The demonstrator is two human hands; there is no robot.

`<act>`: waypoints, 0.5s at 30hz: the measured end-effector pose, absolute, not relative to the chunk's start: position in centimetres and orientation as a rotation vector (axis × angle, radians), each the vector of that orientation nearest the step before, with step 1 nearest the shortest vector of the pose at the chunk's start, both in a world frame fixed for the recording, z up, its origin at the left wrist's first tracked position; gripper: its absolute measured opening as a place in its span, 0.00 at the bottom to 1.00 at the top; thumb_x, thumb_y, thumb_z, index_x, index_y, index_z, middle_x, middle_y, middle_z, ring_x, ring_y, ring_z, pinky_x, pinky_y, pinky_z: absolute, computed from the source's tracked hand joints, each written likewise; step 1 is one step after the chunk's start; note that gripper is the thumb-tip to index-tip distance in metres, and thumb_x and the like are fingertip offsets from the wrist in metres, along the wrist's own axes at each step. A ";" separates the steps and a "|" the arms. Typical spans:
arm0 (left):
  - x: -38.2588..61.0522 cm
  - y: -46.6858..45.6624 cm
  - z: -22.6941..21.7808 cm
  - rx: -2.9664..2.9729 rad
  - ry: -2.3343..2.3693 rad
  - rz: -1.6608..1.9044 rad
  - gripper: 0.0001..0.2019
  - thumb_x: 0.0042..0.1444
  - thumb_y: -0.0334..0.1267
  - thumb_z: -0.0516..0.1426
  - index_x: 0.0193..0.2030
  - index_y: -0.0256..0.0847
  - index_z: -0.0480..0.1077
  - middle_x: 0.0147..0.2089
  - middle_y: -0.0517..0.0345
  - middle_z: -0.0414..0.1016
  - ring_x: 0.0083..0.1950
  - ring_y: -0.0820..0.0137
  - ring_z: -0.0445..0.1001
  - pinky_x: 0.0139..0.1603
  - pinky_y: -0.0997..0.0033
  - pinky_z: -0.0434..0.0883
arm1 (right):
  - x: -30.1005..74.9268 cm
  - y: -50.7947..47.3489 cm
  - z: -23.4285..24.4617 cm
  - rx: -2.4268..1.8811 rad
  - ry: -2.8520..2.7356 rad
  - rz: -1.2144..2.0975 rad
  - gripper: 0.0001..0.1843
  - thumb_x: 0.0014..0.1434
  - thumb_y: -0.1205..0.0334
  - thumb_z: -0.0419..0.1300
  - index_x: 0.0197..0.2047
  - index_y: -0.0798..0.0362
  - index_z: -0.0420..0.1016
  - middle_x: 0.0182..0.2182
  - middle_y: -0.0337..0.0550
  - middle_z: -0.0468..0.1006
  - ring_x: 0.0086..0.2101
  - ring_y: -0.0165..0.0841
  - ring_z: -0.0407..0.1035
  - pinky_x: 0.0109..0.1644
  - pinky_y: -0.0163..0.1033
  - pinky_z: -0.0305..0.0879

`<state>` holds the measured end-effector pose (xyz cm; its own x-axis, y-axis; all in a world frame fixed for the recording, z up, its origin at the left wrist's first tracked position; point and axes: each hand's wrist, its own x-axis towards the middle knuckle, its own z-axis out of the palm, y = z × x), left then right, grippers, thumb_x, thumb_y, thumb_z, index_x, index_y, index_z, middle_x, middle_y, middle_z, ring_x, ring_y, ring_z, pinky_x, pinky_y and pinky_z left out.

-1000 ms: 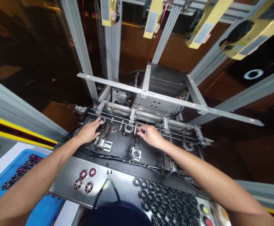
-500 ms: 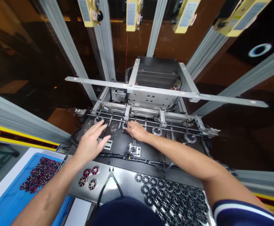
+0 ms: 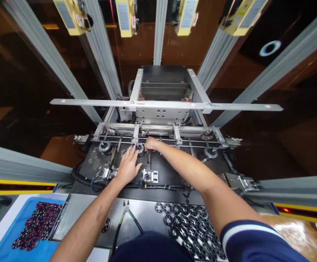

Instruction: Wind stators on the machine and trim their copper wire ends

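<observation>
My left hand (image 3: 128, 165) reaches over the dark machine bed (image 3: 131, 175), fingers stretched forward and thumb apart. Its fingertips are at the near left edge of a round metal part (image 3: 140, 148) seated in the second station; I cannot tell how firmly they touch. Just right of that part is my right hand (image 3: 152, 144), its fingers curled together and pointing down. Whatever it pinches is hidden behind the fingers. Another round part (image 3: 104, 147) sits in the station to the left, and one more round part (image 3: 211, 153) in the station far right.
A long metal bar (image 3: 164, 105) crosses above the stations. Cutting pliers (image 3: 126, 209) lie on the front steel ledge, left of many dark round parts (image 3: 187, 222). A blue tray (image 3: 4, 238) holds red-and-black discs (image 3: 40, 220). Yellow sensor bars (image 3: 19, 186) flank the bench.
My left hand has moved right from the leftmost station to the second one. My right hand has shifted slightly from on the round part to its right side. The camera view has turned right.
</observation>
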<state>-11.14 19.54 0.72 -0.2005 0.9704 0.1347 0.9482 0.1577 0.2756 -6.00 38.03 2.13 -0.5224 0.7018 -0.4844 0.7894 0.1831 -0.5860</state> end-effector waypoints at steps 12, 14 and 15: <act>-11.4 20.6 1.0 1.988 2.294 0.229 0.29 0.57 0.33 0.56 0.66 0.29 0.59 0.72 0.36 0.55 0.72 0.48 0.55 0.67 0.49 0.60 | -4.6 37.5 2.1 1.302 2.264 -1.430 0.15 0.65 0.56 0.59 0.50 0.57 0.72 0.45 0.45 0.76 0.41 0.35 0.74 0.44 0.45 0.74; -11.5 20.6 1.1 1.995 2.286 0.200 0.31 0.56 0.32 0.56 0.67 0.29 0.58 0.72 0.36 0.54 0.72 0.49 0.55 0.67 0.49 0.60 | -4.5 37.5 2.0 1.288 2.270 -1.433 0.15 0.65 0.56 0.59 0.50 0.57 0.72 0.45 0.45 0.76 0.41 0.35 0.74 0.44 0.44 0.74; -11.5 20.6 1.2 1.997 2.286 0.186 0.31 0.55 0.32 0.56 0.67 0.30 0.58 0.72 0.37 0.54 0.72 0.50 0.55 0.67 0.50 0.60 | -4.5 37.5 2.1 1.280 2.282 -1.427 0.15 0.65 0.56 0.59 0.50 0.57 0.72 0.45 0.45 0.76 0.41 0.34 0.74 0.44 0.44 0.74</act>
